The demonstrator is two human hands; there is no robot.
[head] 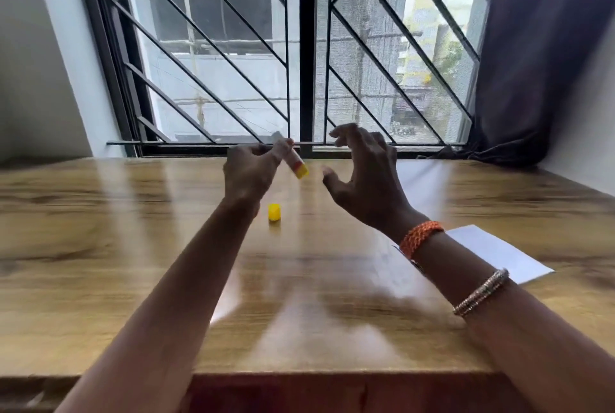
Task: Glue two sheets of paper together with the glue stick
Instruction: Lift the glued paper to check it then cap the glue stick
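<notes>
1. Nearest me, the glossy wooden table (133, 246) carries a small yellow plastic cap (274, 212) and white paper sheets (499, 253) at right.
2. I see my left hand (248, 173) pinching the tilted white-and-yellow glue stick (294, 161) above the table.
3. I see my right hand (364, 173) spread wide, empty, just beside it.

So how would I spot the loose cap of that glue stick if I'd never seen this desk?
Start at the glossy wooden table under the barred window. Near its middle, just right of the left forearm, stands a small yellow plastic cap, alone on the wood. The other yellow piece is on the glue stick, held in the air.
</notes>
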